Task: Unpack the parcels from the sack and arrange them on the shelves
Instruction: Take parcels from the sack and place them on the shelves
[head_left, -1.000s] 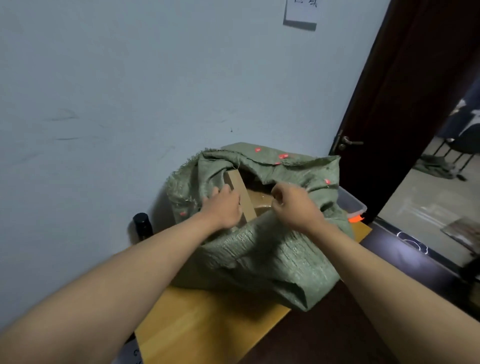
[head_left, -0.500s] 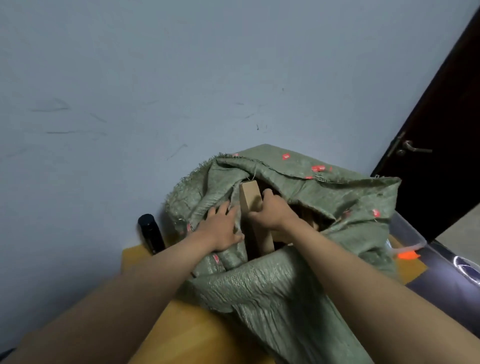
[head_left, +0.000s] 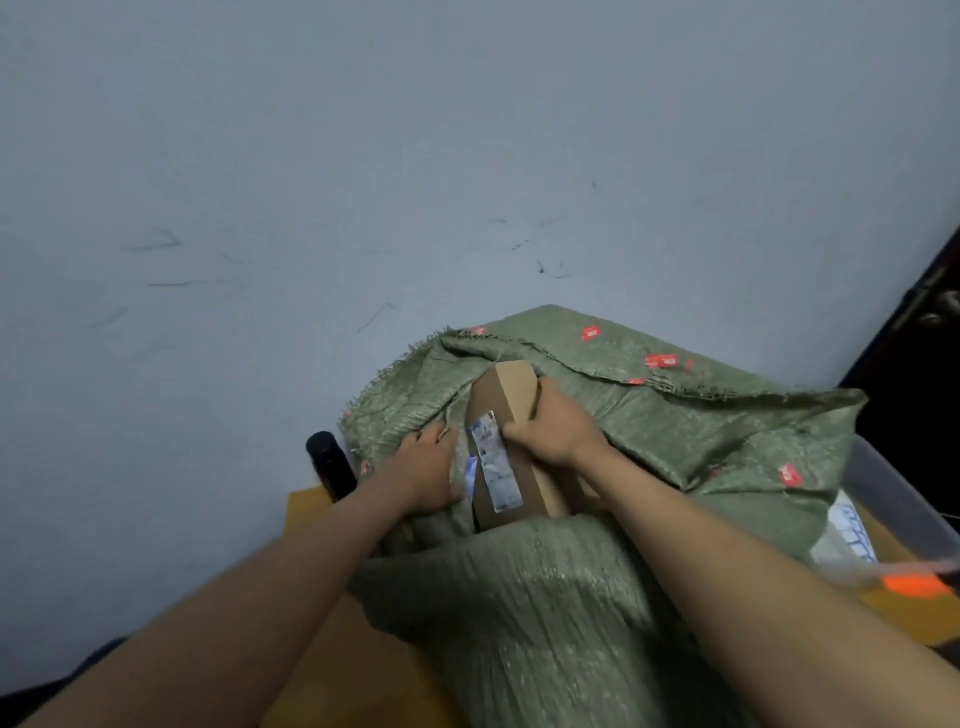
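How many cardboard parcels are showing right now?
1: a long brown cardboard box rising from the green sack, gripped by the right hand. More may be hidden inside the sack.

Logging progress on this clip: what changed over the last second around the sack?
The right hand moved from the sack's rim onto the cardboard box, gripped it and drew it up out of the sack, baring its label. The left hand shifted off the box to hold the sack's edge down. Sack, black bottle and clear bin stayed put.

Right hand (head_left: 558, 434) grips cardboard parcel (head_left: 511, 410) in sack (head_left: 649, 431); left hand (head_left: 423, 473) holds sack edge.
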